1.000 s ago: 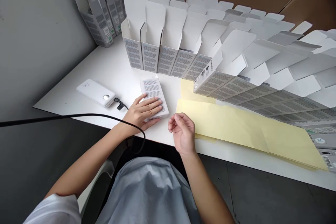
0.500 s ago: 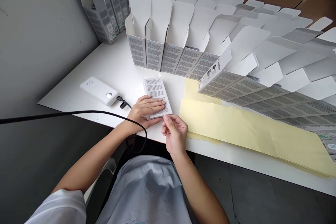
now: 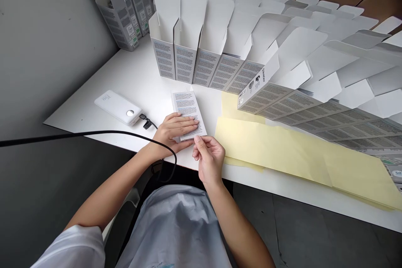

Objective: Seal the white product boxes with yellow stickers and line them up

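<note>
A small white carton [image 3: 185, 102] with printed paragraphs and blue headings lies flat on the white table in front of me. My left hand [image 3: 176, 130] rests across its near half, fingers extended over the printed face and thumb along the near end, holding it down. At the near right corner is my right hand [image 3: 209, 153], its thumb and forefinger pinched together at the carton's edge and the other fingers curled in. The carton's near end is mostly hidden behind both hands.
Rows of upright cartons [image 3: 184, 60] with raised flaps fill the table's back and right. More cartons [image 3: 125, 21] stand by the wall. A white power bank [image 3: 117, 106] with a black cable [image 3: 103, 133] lies left. Yellow paper sheets [image 3: 270, 142] lie right.
Both hands keep nearly the same hold on the carton. The view has shifted very slightly; nothing else visibly moved.
</note>
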`<state>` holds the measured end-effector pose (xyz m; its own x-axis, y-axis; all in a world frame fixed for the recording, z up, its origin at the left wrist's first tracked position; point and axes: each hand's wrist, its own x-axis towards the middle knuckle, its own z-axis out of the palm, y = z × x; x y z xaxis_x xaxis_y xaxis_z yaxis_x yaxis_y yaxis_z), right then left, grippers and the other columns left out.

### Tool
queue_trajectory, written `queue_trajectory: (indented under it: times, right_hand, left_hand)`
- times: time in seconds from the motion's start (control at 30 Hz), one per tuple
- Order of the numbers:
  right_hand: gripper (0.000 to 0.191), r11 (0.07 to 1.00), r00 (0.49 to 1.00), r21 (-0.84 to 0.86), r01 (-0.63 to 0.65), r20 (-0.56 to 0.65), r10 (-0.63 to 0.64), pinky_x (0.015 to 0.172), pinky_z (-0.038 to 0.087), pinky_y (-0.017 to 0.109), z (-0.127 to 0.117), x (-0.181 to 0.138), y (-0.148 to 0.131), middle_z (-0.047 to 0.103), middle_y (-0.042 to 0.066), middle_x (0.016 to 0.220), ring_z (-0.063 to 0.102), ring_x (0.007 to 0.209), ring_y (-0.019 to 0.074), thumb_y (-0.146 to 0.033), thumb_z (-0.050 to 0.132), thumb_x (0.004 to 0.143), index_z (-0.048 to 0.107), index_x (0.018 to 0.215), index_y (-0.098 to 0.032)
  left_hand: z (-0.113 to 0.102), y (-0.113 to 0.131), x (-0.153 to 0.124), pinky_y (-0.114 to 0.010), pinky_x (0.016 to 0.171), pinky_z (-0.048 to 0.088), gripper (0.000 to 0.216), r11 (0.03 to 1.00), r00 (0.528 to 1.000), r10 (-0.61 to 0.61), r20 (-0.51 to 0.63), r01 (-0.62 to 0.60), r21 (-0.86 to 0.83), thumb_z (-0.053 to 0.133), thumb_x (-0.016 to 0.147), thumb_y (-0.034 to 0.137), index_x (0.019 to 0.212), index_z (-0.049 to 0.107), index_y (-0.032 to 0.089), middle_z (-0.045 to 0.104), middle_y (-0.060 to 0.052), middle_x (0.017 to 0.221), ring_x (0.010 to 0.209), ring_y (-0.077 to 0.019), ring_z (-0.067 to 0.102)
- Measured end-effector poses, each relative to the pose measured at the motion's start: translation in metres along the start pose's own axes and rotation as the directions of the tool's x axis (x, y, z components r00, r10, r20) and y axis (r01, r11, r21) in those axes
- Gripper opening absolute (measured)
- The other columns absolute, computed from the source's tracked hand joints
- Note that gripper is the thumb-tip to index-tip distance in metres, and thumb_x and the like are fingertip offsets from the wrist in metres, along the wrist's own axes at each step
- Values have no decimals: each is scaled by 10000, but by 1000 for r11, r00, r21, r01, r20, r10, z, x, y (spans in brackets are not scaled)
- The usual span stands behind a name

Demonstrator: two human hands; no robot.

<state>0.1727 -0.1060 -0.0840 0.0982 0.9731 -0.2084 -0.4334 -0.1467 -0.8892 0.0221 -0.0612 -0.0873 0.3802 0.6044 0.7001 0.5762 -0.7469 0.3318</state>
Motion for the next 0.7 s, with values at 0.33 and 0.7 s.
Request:
queue_trajectory:
  times: [0.33,0.7]
  right_hand:
    - [320,996,999,-87,23,-28,-25,427,371,211,0,-1,3,568,-27,576,506,460,75,-413,787,763,613,734,-146]
    - [370,845,991,-518,133,48,-127,518,418,247,-11,2,-12,616,21,617,521,537,117,-514,714,810,646,728,-160]
  left_hand:
    - [0,1,1,-232,1160,381,376,1000,1000,15,-6,-15,10,741,782,354,1112,686,183,655,-4,1183,1188,-68,619]
    - [0,-2,-1,-248,1157,400,363,1000,1000,0,10,0,19,711,808,383,1121,696,201,656,-16,1176,1185,-68,622]
